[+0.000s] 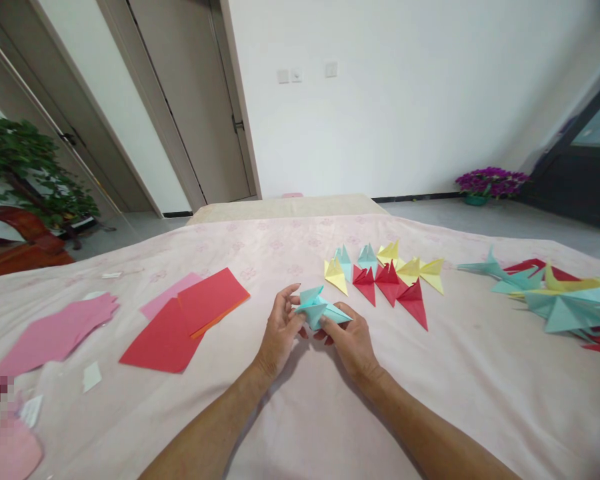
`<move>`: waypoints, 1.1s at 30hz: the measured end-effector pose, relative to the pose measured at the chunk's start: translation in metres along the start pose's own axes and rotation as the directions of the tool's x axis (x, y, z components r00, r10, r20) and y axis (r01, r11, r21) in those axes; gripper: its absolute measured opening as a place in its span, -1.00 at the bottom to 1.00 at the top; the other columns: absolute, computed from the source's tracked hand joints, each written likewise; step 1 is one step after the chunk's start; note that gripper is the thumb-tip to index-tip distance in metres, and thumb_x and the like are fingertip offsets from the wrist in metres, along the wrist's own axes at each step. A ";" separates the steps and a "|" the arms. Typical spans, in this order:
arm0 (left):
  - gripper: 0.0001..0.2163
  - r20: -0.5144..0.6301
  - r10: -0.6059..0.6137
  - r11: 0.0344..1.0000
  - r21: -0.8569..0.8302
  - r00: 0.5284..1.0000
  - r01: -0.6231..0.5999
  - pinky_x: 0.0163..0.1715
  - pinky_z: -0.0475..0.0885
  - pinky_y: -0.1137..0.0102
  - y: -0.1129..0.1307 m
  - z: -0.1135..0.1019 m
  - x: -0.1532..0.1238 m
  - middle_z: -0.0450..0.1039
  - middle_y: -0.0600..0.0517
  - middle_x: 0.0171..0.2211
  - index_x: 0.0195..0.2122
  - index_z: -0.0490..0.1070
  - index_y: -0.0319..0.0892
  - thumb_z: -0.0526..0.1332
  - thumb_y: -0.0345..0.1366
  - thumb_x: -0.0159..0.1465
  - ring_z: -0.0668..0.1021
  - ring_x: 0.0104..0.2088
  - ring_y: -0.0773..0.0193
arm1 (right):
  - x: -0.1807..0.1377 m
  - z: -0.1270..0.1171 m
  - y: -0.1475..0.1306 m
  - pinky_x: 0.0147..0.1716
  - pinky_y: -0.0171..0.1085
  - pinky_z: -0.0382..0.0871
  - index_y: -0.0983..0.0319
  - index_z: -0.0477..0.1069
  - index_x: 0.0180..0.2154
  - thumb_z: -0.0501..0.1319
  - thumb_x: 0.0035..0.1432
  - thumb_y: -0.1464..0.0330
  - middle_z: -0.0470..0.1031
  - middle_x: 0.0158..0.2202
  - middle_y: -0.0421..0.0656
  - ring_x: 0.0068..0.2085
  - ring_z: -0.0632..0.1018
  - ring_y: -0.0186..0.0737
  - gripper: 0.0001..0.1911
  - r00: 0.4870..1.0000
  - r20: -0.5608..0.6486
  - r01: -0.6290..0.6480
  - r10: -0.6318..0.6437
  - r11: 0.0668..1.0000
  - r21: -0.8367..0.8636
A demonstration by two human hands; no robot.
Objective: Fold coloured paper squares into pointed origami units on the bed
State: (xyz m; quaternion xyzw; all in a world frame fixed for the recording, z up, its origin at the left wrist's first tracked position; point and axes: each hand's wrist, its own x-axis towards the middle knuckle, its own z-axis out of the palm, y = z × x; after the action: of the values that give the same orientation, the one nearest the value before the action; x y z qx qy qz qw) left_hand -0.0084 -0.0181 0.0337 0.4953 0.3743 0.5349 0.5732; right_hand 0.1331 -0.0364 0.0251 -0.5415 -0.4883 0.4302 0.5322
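Note:
A light blue folded paper crane [314,309] is held between both hands above the middle of the cloth-covered table. My left hand [280,327] pinches its left side, thumb in front and index finger raised behind. With thumb and fingers, my right hand [350,337] grips the right side near a pointed tip. Just beyond the hands stand several small folded cranes: a red one [414,301], a yellow one [336,275] and a pale blue one [367,255] among them. The fingertips under the paper are partly hidden.
Red paper sheets [163,340] and pink sheets [55,333] lie on the left of the pink tablecloth [260,250]. A pile of larger folded cranes [570,307] is at the right. Small white scraps [92,377] lie at the left. Another person's hand [10,450] shows at lower left.

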 end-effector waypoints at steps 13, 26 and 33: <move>-0.69 0.092 -0.143 0.972 -0.176 0.986 0.157 -0.55 0.38 0.53 -0.015 -0.010 0.006 0.41 0.11 -0.45 -0.30 0.38 -0.21 0.39 -0.11 0.13 0.44 -0.54 0.44 | -0.005 0.004 -0.005 -0.54 -0.33 0.34 0.23 0.39 -0.45 0.21 0.09 0.26 0.52 -0.56 -0.17 -0.54 0.50 -0.26 -0.82 0.998 0.047 0.026 -0.029 0.998 0.055; -0.64 0.186 -0.333 0.835 -0.397 0.924 0.381 -0.75 0.14 0.71 -0.009 -0.024 0.016 0.22 0.20 -0.56 -0.33 0.40 -0.24 0.50 -0.19 0.00 0.29 -0.63 0.57 | 0.007 -0.020 -0.001 -0.23 -0.19 0.45 0.11 0.41 0.01 0.18 0.14 0.46 0.42 -0.11 -0.07 -0.13 0.48 -0.15 -0.62 0.753 0.172 0.657 -0.635 0.733 -0.175; -0.73 0.233 -0.338 0.854 -0.331 0.912 0.401 -0.68 0.30 0.56 -0.012 -0.021 0.016 0.44 0.06 -0.56 -0.37 0.48 -0.27 0.48 -0.28 -0.02 0.43 -0.60 0.42 | 0.009 -0.021 -0.002 -0.24 -0.23 0.43 0.09 0.44 0.03 0.09 0.11 0.59 0.42 -0.21 -0.12 -0.20 0.49 -0.22 -0.51 0.674 0.367 0.715 -0.641 0.692 -0.105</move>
State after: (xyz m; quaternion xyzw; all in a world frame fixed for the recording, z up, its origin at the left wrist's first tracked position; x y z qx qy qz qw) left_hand -0.0236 0.0021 0.0189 0.3391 0.3056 0.4322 0.7777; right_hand 0.1546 -0.0308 0.0293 -0.3074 -0.7783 0.2148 0.5036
